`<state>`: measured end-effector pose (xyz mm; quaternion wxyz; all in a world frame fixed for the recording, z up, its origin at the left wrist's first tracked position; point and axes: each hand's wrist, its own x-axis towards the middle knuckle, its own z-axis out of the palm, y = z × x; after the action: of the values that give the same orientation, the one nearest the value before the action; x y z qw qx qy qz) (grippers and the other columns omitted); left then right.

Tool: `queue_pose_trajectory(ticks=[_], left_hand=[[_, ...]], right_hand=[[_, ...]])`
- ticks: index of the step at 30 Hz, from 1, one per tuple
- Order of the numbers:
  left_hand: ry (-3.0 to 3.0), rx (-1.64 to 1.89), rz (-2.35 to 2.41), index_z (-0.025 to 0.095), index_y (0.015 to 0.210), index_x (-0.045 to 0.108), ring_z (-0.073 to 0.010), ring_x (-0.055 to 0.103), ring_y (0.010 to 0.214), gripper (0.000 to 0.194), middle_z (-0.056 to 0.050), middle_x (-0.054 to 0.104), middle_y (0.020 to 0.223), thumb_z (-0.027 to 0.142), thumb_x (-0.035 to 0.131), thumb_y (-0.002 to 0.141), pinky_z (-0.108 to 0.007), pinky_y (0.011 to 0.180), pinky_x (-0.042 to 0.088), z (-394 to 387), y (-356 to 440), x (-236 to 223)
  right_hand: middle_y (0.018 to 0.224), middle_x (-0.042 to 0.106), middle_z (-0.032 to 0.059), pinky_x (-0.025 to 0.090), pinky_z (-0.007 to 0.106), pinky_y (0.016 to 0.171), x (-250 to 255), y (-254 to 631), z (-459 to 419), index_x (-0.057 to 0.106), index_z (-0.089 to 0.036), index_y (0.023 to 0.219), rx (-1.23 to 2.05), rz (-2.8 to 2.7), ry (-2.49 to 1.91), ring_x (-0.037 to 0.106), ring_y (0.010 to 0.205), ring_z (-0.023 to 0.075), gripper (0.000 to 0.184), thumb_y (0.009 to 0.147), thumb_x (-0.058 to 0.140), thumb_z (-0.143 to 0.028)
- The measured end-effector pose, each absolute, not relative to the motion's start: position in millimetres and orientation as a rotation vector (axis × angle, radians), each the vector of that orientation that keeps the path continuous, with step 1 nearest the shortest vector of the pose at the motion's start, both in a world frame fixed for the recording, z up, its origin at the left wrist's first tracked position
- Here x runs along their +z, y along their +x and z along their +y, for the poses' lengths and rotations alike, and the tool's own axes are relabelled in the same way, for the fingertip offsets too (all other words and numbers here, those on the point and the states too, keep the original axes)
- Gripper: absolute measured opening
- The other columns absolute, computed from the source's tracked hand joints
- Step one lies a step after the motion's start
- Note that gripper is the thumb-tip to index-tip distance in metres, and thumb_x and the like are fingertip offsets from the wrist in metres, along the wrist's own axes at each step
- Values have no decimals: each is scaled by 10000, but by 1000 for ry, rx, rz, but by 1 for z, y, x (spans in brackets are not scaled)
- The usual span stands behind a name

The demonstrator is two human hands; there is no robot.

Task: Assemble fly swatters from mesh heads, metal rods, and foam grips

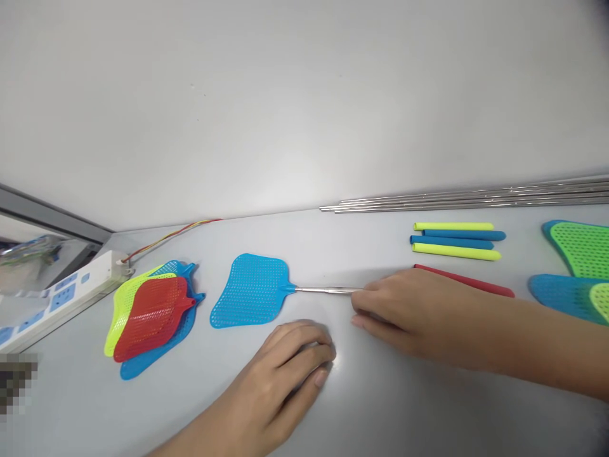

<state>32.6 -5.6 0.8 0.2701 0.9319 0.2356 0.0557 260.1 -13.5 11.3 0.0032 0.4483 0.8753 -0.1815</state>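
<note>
A blue fly-swatter head (251, 290) lies flat on the grey table (361, 406), with a thin metal rod (326, 290) fixed to it and running right. My right hand (413, 314) is closed around the rod's right part, and a red handle sleeve (471, 282) sticks out behind it. My left hand (292, 368) rests on the table just in front, fingers curled loosely, with nothing seen in it.
A stack of loose swatter heads, red (152, 309) over yellow and blue, lies at left beside a white power strip (61, 295). Yellow and blue sleeves (454, 241) and long metal rods (476, 198) lie at the back right. More swatter heads (578, 266) sit at the right edge.
</note>
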Motion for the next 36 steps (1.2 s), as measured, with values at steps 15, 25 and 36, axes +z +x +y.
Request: queue_pose_trajectory(ticks=[15, 25, 36], left_hand=[[2510, 148, 637, 178, 1038, 525, -166, 498, 1019, 220, -81, 545, 1057, 113, 410, 862, -288, 875, 449, -6, 32, 2], [2519, 175, 628, 186, 1071, 521, -159, 500, 1015, 254, -72, 548, 1051, 105, 427, 850, -271, 873, 448, -6, 32, 0], [2506, 153, 626, 182, 1057, 519, -159, 480, 1032, 240, -72, 534, 1059, 97, 427, 852, -273, 891, 432, -7, 31, 1]], right_hand=[[635, 597, 4, 323, 258, 508, 9, 263, -13, 483, -188, 703, -552, 2791, 1398, 564, 563, 148, 234, 893, 358, -244], [624, 590, 0, 318, 262, 504, 7, 262, -12, 477, -190, 687, -543, 2778, 1399, 565, 561, 149, 246, 894, 359, -251], [618, 588, -10, 295, 259, 487, 9, 261, -12, 473, -193, 681, -523, 2745, 1413, 559, 541, 149, 246, 893, 363, -250]])
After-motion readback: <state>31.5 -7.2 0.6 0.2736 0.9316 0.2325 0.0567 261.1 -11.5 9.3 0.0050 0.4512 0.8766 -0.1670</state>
